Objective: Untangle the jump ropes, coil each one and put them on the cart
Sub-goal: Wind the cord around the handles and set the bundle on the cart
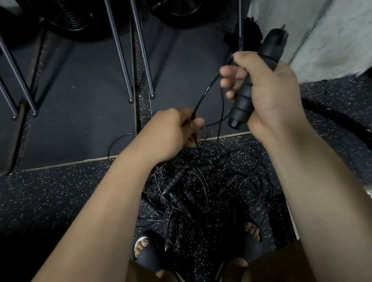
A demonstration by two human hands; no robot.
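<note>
The tangle (201,183) of jump ropes lies on the speckled floor (53,205) between the person's sandalled feet; it is a loose heap of thin black cords with many ribbed handles buried in it. Above the tangle and to its right, the right hand (267,86) is wrapped around a black ribbed handle (243,102), which it holds slanted with both ends sticking out of the fist; whether a second handle is gripped with it cannot be told. Just above the tangle's far edge, the left hand (171,133) pinches a cord (204,97) that runs up toward the right hand; other strands hang from this hand back into the tangle.

The cords look light, thin, springy and rather slick, so they are likely to slip through a loose pinch and snag on each other when pulled hard; the handles look padded, grippy and stiff, and are the sure place to hold. Judging by this, one rope is being traced out; the best course is probably to keep the handle fixed and feed the cord through the fingers, easing loops apart rather than tugging.

A thick braided rope (356,133) lies right of the tangle; metal legs (119,57) stand beyond it; no cart can be made out.
</note>
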